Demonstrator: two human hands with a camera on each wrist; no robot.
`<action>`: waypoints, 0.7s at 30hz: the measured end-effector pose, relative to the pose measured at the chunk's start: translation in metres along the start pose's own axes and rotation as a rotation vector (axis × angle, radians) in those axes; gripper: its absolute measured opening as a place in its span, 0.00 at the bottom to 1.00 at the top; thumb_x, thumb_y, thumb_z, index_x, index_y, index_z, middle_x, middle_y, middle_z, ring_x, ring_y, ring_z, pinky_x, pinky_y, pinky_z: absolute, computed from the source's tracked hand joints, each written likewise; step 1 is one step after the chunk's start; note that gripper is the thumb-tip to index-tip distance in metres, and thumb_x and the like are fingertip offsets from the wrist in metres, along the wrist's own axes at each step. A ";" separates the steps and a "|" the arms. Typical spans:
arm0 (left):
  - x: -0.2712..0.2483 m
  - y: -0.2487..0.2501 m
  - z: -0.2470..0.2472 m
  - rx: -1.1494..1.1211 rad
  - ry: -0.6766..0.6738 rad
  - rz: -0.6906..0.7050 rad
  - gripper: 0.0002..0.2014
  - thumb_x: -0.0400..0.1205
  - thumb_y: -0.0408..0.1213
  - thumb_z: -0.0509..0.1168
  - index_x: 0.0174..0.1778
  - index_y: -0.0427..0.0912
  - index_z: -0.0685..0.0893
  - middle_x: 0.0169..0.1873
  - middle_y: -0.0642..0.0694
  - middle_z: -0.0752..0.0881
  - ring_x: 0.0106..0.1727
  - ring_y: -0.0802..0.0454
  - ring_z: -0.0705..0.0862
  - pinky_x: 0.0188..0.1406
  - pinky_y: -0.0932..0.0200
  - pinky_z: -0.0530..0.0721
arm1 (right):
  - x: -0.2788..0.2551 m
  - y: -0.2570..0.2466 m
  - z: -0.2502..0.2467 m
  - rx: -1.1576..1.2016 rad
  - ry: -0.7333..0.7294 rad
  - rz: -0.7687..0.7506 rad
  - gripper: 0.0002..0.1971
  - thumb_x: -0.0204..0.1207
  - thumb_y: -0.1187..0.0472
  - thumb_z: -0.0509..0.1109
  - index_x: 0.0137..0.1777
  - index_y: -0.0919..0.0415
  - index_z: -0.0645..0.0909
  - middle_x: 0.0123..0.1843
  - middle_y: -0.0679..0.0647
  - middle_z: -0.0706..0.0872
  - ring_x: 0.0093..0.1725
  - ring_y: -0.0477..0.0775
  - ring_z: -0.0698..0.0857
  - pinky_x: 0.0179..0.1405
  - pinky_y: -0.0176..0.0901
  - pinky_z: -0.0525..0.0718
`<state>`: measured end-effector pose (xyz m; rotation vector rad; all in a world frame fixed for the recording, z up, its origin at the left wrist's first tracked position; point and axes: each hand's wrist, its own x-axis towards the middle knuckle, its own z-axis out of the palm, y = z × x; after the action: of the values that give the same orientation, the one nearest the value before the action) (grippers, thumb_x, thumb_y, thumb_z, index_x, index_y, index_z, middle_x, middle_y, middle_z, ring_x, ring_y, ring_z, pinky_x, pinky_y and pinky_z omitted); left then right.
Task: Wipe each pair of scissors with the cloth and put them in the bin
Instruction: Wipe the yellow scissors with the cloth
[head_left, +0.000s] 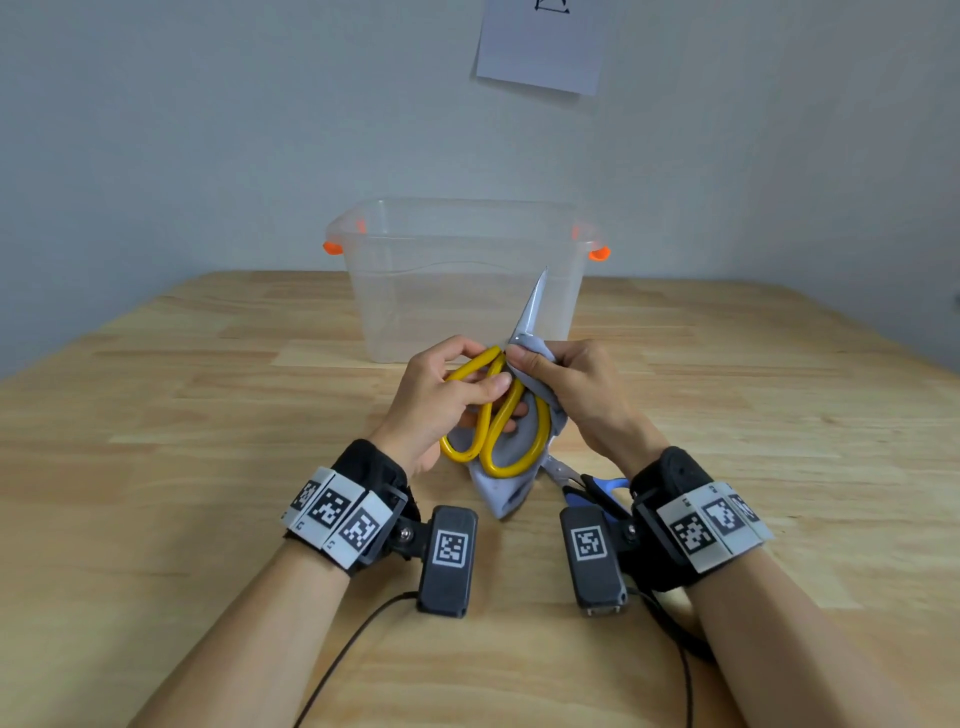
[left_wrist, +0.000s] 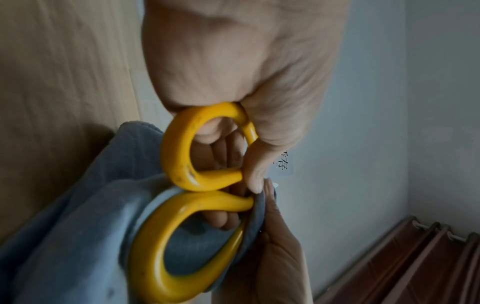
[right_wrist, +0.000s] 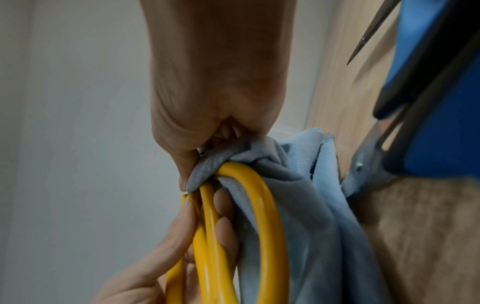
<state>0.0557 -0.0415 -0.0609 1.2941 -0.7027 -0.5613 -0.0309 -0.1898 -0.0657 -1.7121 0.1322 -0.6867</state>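
Note:
My left hand (head_left: 457, 387) grips the yellow-handled scissors (head_left: 511, 441) by the handle loops (left_wrist: 187, 148), thumb on top, fingers through the loops. The steel blades (head_left: 532, 306) point up and away toward the bin. My right hand (head_left: 566, 379) pinches the grey-blue cloth (head_left: 504, 488) around the base of the blades, just above the handles (right_wrist: 259, 205). The rest of the cloth (left_wrist: 78, 226) hangs down behind the handles to the table. The clear plastic bin (head_left: 457, 275) with orange latches stands behind the hands.
A second pair of scissors with blue handles (head_left: 587, 486) lies on the wooden table (head_left: 208, 415) under my right wrist, seen close in the right wrist view as blue handles (right_wrist: 436, 102). A paper sheet (head_left: 540, 47) hangs on the wall.

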 end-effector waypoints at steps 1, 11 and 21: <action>0.000 0.001 0.000 -0.002 -0.001 -0.001 0.08 0.80 0.22 0.70 0.52 0.30 0.81 0.39 0.33 0.90 0.40 0.31 0.91 0.36 0.45 0.91 | 0.000 -0.001 0.000 0.006 -0.009 0.009 0.18 0.82 0.61 0.72 0.45 0.82 0.85 0.37 0.72 0.89 0.33 0.57 0.88 0.34 0.43 0.88; -0.001 -0.003 0.004 0.040 -0.062 -0.001 0.09 0.81 0.22 0.69 0.49 0.35 0.75 0.43 0.28 0.88 0.42 0.33 0.92 0.35 0.45 0.91 | -0.004 -0.004 0.011 -0.118 0.182 -0.031 0.16 0.78 0.54 0.76 0.31 0.62 0.88 0.23 0.51 0.86 0.23 0.47 0.84 0.23 0.35 0.79; -0.001 0.003 -0.002 0.088 -0.039 -0.007 0.11 0.80 0.23 0.70 0.42 0.36 0.74 0.38 0.27 0.89 0.37 0.33 0.91 0.31 0.48 0.90 | 0.000 -0.002 0.006 -0.201 0.075 -0.077 0.26 0.80 0.53 0.73 0.35 0.80 0.83 0.31 0.77 0.82 0.27 0.59 0.79 0.25 0.54 0.77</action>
<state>0.0563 -0.0385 -0.0580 1.3713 -0.7629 -0.5681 -0.0284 -0.1836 -0.0644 -1.8911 0.1945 -0.8176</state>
